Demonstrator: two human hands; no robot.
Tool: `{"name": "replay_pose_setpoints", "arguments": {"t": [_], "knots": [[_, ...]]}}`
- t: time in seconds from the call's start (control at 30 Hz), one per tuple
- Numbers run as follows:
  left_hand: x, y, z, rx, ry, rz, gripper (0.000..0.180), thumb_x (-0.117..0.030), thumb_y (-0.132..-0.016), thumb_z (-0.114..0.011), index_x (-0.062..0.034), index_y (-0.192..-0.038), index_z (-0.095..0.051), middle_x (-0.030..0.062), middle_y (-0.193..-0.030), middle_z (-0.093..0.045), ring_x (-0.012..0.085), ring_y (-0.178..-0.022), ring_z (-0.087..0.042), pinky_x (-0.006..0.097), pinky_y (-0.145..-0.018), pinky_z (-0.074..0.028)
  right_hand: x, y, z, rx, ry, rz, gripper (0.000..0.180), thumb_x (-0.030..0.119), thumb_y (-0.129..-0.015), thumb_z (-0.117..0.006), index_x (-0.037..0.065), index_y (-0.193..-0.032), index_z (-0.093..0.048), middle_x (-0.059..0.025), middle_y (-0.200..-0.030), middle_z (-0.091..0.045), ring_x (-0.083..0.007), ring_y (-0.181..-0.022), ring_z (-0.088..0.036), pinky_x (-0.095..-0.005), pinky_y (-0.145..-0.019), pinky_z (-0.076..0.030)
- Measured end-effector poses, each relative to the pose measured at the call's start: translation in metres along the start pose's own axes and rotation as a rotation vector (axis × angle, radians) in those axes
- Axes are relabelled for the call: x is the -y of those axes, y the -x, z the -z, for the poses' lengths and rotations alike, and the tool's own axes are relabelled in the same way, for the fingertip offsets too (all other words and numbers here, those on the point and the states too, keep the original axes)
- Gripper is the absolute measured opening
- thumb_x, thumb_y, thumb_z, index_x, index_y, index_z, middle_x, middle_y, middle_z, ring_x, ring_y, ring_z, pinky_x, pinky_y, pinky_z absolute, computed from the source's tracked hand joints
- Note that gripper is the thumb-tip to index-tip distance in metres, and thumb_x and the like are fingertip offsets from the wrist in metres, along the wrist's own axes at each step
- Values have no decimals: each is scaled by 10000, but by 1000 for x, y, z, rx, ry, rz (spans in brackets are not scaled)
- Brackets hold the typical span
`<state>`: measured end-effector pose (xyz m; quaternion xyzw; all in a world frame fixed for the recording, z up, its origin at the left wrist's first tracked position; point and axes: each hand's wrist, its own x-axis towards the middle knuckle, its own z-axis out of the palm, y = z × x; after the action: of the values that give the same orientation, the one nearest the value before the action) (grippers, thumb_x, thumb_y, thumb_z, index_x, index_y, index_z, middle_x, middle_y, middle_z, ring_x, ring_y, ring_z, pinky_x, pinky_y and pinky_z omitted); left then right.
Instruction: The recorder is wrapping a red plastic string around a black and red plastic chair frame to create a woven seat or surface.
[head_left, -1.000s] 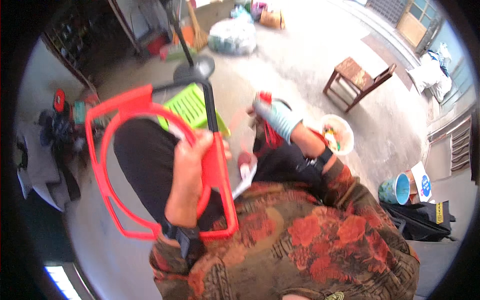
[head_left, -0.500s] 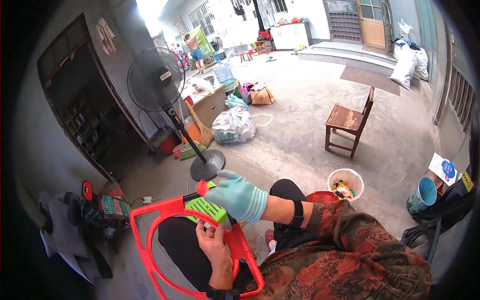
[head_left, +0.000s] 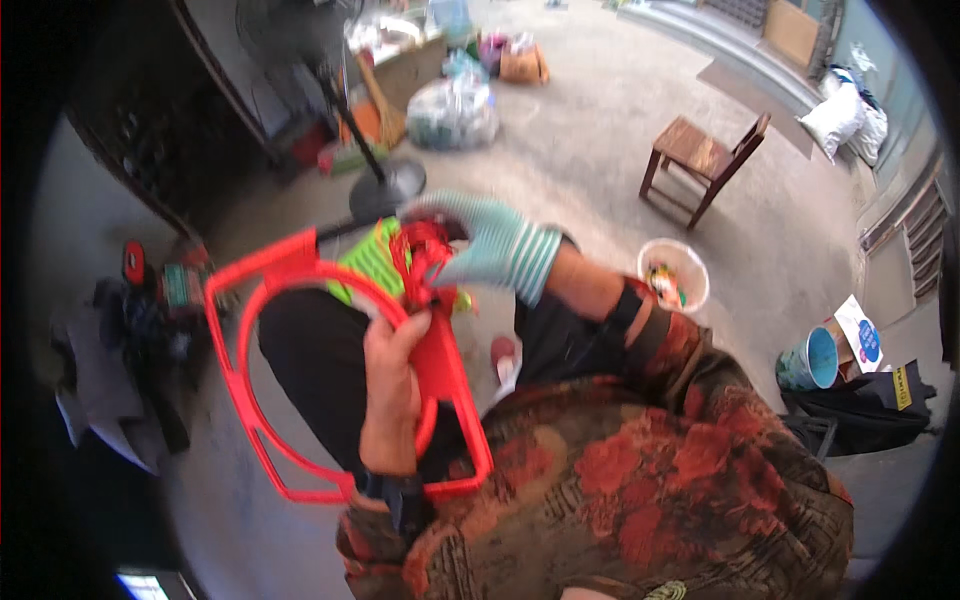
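Note:
A red plastic frame (head_left: 228, 330) with a large ring inside its squared outline lies tilted across my lap. My bare left hand (head_left: 392, 375) is closed on the ring's right side, thumb on top. My right hand (head_left: 490, 245), in a pale green knit glove with a striped cuff, curls around a crumpled bundle of shiny red strands (head_left: 422, 248) at the frame's upper right corner. Beside that bundle, a bright green slotted piece (head_left: 368, 264) sits at the frame's top edge. The gloved fingers partly hide the bundle, so I cannot tell whether it is attached to the frame.
A white bucket (head_left: 675, 256) with colourful bits inside stands right of my knees, near a wooden chair (head_left: 697, 148). Farther right are a blue-green bin (head_left: 820, 360) and a black bag (head_left: 860, 420). Ahead stand a fan base (head_left: 388, 186) and a clear stuffed bag (head_left: 452, 112).
My view has tipped downward. My right hand now holds the shiny red bundle at the frame's corner; before, its fingers were stretched over the green piece. My left hand keeps hold of the frame.

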<state>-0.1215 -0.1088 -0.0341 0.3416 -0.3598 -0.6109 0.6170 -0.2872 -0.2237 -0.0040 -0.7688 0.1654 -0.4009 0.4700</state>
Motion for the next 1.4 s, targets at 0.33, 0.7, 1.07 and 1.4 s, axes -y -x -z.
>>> {"name": "replay_pose_setpoints", "arguments": {"t": [0.33, 0.7, 1.07, 1.4], "knots": [[7, 4, 7, -166, 91, 59, 217, -123, -919, -578, -24, -1112, -602, 54, -1009, -665, 128, -866, -639, 263, -781, -507, -16, 41, 15, -112, -261, -299, 250, 240, -900, -615, 12, -983, -675, -79, -908, -692, -160, -844, -661, -292, -796, -521], [4, 9, 6, -75, -34, 102, 249, -93, -893, -606, -12, -1124, -565, 99, -944, -668, 153, -812, -656, 256, -752, -538, -50, 58, 7, -481, -190, -218, 249, 231, -846, -655, 23, -982, -634, -87, -975, -641, -153, -900, -609, -292, -853, -468], [0, 9, 4, -112, 10, 51, 255, -55, -871, -619, -3, -1113, -559, 73, -980, -643, 141, -865, -641, 244, -767, -532, -33, 204, 129, -231, -1157, -151, 289, 327, -952, -547, 52, -1039, -532, 33, -729, -474, -19, -501, -423, -208, -554, -433], [7, 7, 7, -111, 11, 86, 162, -34, -884, -601, -39, -1041, -561, 78, -945, -649, 157, -837, -661, 249, -727, -549, -5, 82, -7, -180, -466, -631, 408, 302, -898, -590, 54, -1220, -565, -57, -748, -635, -91, -546, -564, -232, -513, -476]]}}
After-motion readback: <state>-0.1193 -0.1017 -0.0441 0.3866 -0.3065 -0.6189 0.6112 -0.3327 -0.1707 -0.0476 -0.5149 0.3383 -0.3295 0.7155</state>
